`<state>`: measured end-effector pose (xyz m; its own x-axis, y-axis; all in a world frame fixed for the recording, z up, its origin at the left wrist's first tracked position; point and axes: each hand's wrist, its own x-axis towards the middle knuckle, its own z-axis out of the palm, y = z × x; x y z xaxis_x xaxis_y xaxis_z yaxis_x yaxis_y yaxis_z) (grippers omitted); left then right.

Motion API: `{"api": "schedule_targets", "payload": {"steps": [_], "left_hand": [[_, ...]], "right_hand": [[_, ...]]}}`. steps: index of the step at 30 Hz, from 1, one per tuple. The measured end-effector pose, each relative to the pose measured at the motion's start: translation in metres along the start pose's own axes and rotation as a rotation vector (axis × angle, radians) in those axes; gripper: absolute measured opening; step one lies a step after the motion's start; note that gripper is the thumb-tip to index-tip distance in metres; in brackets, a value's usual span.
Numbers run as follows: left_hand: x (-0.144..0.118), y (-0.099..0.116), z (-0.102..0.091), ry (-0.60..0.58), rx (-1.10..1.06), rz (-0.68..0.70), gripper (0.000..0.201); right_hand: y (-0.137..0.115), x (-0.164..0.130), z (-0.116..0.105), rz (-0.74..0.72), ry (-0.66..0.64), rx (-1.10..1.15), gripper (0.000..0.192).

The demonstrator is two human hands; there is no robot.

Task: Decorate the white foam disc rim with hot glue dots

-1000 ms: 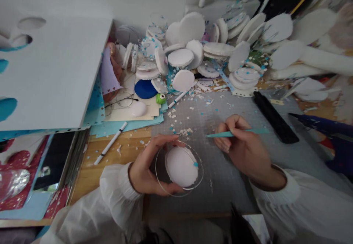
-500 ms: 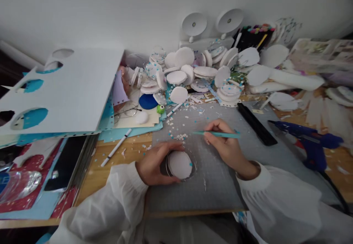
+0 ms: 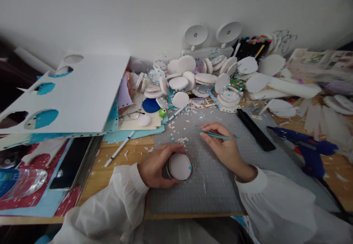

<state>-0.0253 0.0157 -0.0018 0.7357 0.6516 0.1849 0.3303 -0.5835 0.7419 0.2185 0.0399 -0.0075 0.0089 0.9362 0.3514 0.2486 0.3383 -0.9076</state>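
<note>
My left hand [image 3: 158, 165] curves its thumb and fingers around the edge of a round white disc [image 3: 179, 167] on the grey mat. Thin wire-like rings surround the disc, and one small blue piece [image 3: 190, 168] sits at its right edge. To the right, my right hand [image 3: 223, 146] pinches teal tweezers [image 3: 216, 135], their tips pointing left above the mat. A tiny blue speck shows near the tips; whether they grip it I cannot tell. Small white and blue paper bits [image 3: 182, 140] lie in a little heap just beyond the disc.
A black bar [image 3: 256, 130] and a blue glue gun [image 3: 309, 144] lie right of my right hand. Stacked white discs [image 3: 186, 64] crowd the back of the cutting mat [image 3: 193, 200]. At left are a white pen [image 3: 119, 148] and a large white board with holes [image 3: 91, 89].
The view has tilted slightly up. The tweezers have turned, so their tips now point up to the left instead of lying level. My left hand stays on the disc.
</note>
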Motion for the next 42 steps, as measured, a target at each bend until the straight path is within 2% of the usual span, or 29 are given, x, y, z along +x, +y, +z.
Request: {"api": "schedule_targets", "payload": {"steps": [4,9,12,14,16,17,19,21,25,27,32,36,42], "left_hand": [[-0.001,-0.002,0.000,-0.007,-0.024,0.003,0.098],[-0.001,-0.005,0.000,0.026,-0.124,0.031,0.106],[-0.003,-0.002,-0.002,0.103,-0.258,0.026,0.089],[-0.002,0.002,-0.003,0.205,-0.363,-0.014,0.063],[0.000,0.006,-0.004,0.398,-0.488,-0.141,0.037],[0.003,0.008,-0.004,0.502,-0.545,-0.219,0.030],[0.011,0.010,-0.004,0.682,-0.634,-0.350,0.039],[0.021,0.010,-0.005,0.767,-0.743,-0.403,0.046],[0.038,0.006,-0.006,0.746,-1.084,-0.440,0.050],[0.040,0.002,-0.004,0.701,-1.126,-0.431,0.051],[0.034,-0.003,0.004,0.640,-1.104,-0.416,0.055],[0.031,-0.004,0.008,0.604,-1.070,-0.413,0.055],[0.031,-0.005,0.007,0.610,-0.979,-0.421,0.037]], "right_hand": [[0.001,-0.003,0.003,0.057,-0.004,-0.011,0.014],[0.000,-0.003,0.006,-0.013,0.009,-0.106,0.011],[0.001,0.000,0.009,-0.025,0.001,-0.123,0.010],[0.004,0.002,0.013,-0.037,-0.028,-0.132,0.009],[0.006,0.005,0.019,-0.063,-0.070,-0.151,0.009],[0.007,0.006,0.021,-0.075,-0.090,-0.166,0.009],[0.008,0.008,0.025,-0.091,-0.112,-0.194,0.012],[0.008,0.010,0.028,-0.093,-0.110,-0.204,0.013],[0.007,0.012,0.027,-0.077,-0.076,-0.202,0.011],[0.007,0.012,0.026,-0.062,-0.084,-0.204,0.011],[0.007,0.014,0.025,-0.019,-0.083,-0.173,0.012],[0.004,0.014,0.024,-0.041,-0.045,-0.120,0.010],[-0.014,0.006,0.014,-0.085,-0.010,0.003,0.012]]}}
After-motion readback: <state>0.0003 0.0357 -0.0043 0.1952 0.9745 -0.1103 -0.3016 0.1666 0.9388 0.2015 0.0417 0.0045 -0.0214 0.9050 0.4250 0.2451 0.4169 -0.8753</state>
